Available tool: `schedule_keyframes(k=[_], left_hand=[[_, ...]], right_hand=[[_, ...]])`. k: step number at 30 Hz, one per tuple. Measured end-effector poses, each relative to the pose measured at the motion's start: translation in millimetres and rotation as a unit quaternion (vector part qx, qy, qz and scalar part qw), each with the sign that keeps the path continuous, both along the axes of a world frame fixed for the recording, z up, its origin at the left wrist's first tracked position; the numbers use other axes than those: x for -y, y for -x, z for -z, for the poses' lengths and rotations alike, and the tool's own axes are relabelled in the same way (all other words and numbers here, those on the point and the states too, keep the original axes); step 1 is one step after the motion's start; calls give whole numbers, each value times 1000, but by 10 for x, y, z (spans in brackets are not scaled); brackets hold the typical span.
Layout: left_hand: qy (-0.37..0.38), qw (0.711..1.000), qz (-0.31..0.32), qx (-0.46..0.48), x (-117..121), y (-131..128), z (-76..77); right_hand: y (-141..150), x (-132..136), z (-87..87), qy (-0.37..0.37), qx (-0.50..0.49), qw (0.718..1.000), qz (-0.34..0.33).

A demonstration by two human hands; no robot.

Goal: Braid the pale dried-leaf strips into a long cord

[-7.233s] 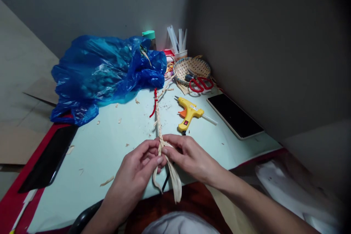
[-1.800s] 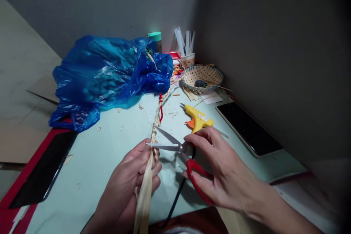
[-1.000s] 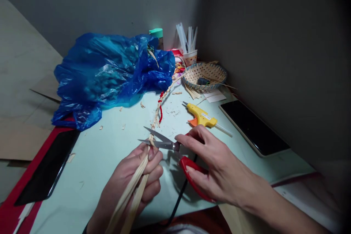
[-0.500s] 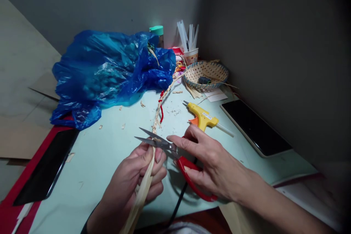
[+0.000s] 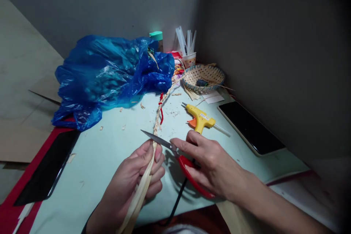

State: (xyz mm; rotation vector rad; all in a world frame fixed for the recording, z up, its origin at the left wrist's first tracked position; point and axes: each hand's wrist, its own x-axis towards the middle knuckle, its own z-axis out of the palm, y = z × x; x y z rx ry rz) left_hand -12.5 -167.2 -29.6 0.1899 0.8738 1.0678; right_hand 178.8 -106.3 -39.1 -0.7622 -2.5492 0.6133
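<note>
My left hand (image 5: 137, 181) is closed round loose pale straw strips (image 5: 138, 199) at the near end of a long straw braid (image 5: 158, 115). The braid runs away across the pale table, with a red tie (image 5: 161, 106) on it farther up. My right hand (image 5: 210, 162) grips red-handled scissors (image 5: 175, 153). Their blades are closed and lie across the braid just above my left fingers.
A crumpled blue plastic bag (image 5: 109, 73) fills the back left. A yellow glue gun (image 5: 200, 119), a woven basket (image 5: 204, 76), a cup of glue sticks (image 5: 189, 56) and a dark phone (image 5: 251, 128) lie to the right. A black tablet (image 5: 45, 168) sits at the left edge.
Seven seconds ago both hands held the braid and the scissors lay by the basket. My right hand has since taken the scissors, and their blades have just closed at the braid.
</note>
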Motion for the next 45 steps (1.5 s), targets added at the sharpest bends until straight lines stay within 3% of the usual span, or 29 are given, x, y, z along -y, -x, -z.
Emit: schedule_keyframes(k=[3, 6, 10, 13, 16, 22, 26, 29, 34, 40, 42, 45], left_hand=[[-15, 1000, 17, -8, 0, -3, -29], [-6, 998, 7, -59, 24, -42, -71], [-17, 969, -26, -243, 87, -99, -84], [-56, 905, -68, -417, 129, -116, -67], [-86, 855, -98, -502, 159, -123, -47], [-98, 837, -69, -534, 197, -67, 32], [-127, 820, -29, -558, 199, -29, 73], [-122, 812, -41, -570, 194, -57, 66], [-124, 832, -48, -539, 161, -110, 36], [-64, 922, -21, -381, 111, -122, 14], [-50, 942, -10, -333, 106, -123, 17], [-57, 949, 1, -309, 106, -124, 32]], right_hand=[[-105, -74, -112, -48, -40, 997, 45], [-243, -235, -249, -97, -29, 982, 157], [-390, -537, -357, -131, 45, 955, 264], [-425, -797, -370, -158, 108, 938, 290], [-388, -1030, -361, -179, 189, 916, 306], [-221, -1249, -399, -178, 293, 876, 339], [-140, -1326, -425, -149, 318, 871, 342], [-110, -1402, -391, -139, 327, 872, 336], [-115, -1521, -256, -140, 322, 877, 327], [-168, -1507, -192, -145, 312, 884, 316], [-156, -1351, -253, -149, 284, 899, 299], [-84, -924, -375, -116, 134, 963, 203]])
